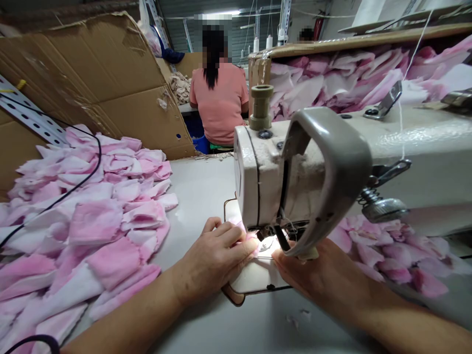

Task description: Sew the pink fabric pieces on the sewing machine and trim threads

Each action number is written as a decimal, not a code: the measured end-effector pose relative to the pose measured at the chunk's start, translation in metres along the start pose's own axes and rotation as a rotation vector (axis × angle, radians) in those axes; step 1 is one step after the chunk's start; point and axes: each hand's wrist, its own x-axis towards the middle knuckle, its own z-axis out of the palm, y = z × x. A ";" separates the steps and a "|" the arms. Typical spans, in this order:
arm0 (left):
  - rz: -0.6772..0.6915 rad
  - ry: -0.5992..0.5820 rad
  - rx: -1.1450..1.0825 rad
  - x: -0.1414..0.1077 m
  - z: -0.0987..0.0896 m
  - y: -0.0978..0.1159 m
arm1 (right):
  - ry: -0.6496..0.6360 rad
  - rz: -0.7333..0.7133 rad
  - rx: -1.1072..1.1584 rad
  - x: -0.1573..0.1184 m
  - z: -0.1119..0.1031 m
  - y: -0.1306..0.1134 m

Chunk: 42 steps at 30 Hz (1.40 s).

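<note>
A white sewing machine (249, 177) stands in front of me with its lamp lighting the needle area. At the left of its presser foot, my left hand (221, 250) is closed on a small piece of pink-and-white fabric (251, 241). My right hand (313, 268) is to the right of the foot, fingers bent in toward the needle plate (254, 275). The machine's grey curved lever guard (335, 162) partly covers it, and what its fingers hold is hidden. A white thread (401, 123) runs down to the tension knob (385, 210).
Pink-and-white fabric pieces (96, 216) are heaped on the left of the table (195, 187); more petal-like pieces (398, 250) lie under the machine arm. Cardboard (92, 73) stands behind. A fabric-filled box (332, 81) is at back right. A person in a pink shirt (220, 103) sits ahead.
</note>
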 end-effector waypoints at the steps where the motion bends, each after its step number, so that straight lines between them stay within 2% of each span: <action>1: 0.014 -0.019 -0.012 0.001 0.000 0.000 | -0.008 0.008 0.006 0.000 0.000 0.000; 4: 0.053 -0.039 -0.029 0.001 0.000 0.001 | -0.006 0.005 0.004 0.000 -0.001 0.000; 10: 0.082 0.009 0.004 0.001 0.001 0.003 | 0.041 -0.010 -0.024 -0.002 0.003 0.001; 17: 0.205 0.067 -0.100 0.004 -0.001 0.003 | 0.031 -0.011 -0.015 -0.004 0.002 0.002; 22: 0.119 0.029 -0.181 0.003 0.000 0.007 | 0.003 0.018 -0.001 -0.003 0.000 0.001; 28: -0.010 -0.076 -0.219 -0.001 0.010 0.011 | -0.022 0.036 0.016 -0.003 -0.004 0.001; 36: -0.038 -0.114 -0.040 0.003 0.014 0.013 | -0.048 0.034 -0.015 -0.003 -0.003 0.005; 42: -0.061 -0.081 -0.025 0.007 0.014 0.014 | -0.025 0.029 -0.044 -0.003 -0.002 0.008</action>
